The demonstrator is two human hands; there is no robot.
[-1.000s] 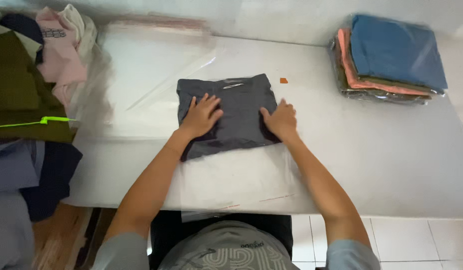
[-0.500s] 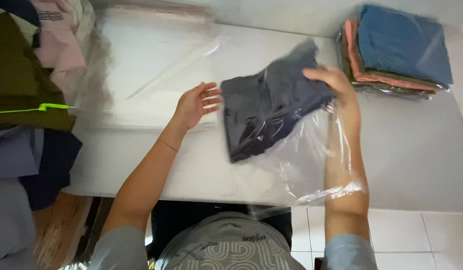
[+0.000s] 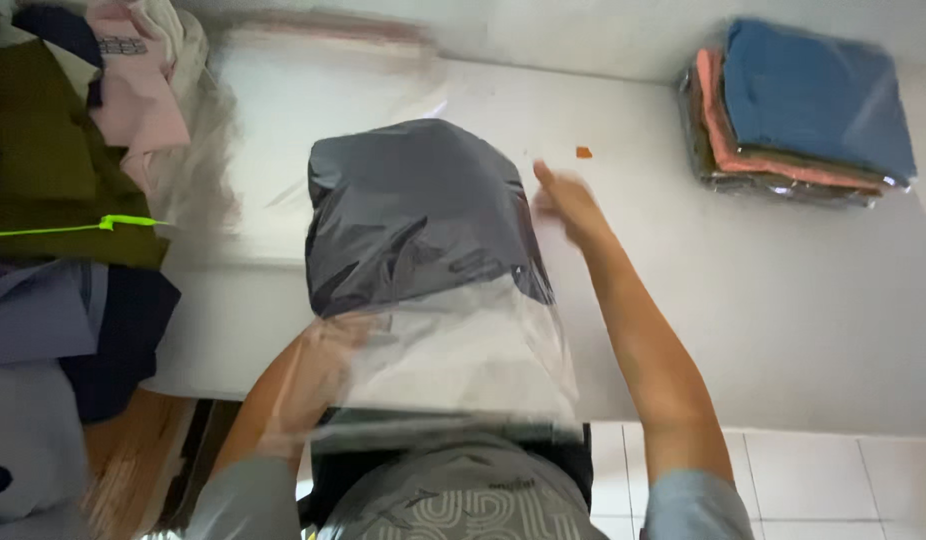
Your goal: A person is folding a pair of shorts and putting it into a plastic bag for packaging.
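1. The dark grey folded garment (image 3: pixel 408 205) is up off the counter (image 3: pixel 783 300), sealed inside a clear plastic bag (image 3: pixel 463 350) and lifted in front of the person's chest.
2. The left hand (image 3: pixel 328 345) is under and behind the bag, seen only through the film; the forearm rises into it from below. It bears the bag, but the plastic blurs the fingers, so I cannot tell how far they are closed.
3. The empty tail of the bag hangs down toward the person from the garment, just above the left forearm.
4. The right hand (image 3: pixel 568 205) is out just to the right of the bagged garment, fingers stretched and loosely spread, holding nothing; it is blurred, and whether it touches the bag's edge I cannot tell.
5. A small orange scrap (image 3: pixel 583 152) lies on the counter just beyond the right hand.
6. Far to the right of that hand sits a stack of bagged clothes (image 3: pixel 803 110), blue on top, orange below.
7. Left of the left hand lies a heap of loose clothes (image 3: pixel 53 170): olive, pink, navy.
8. Beyond the garment, clear plastic sheets (image 3: pixel 313 100) lie flat on the counter.
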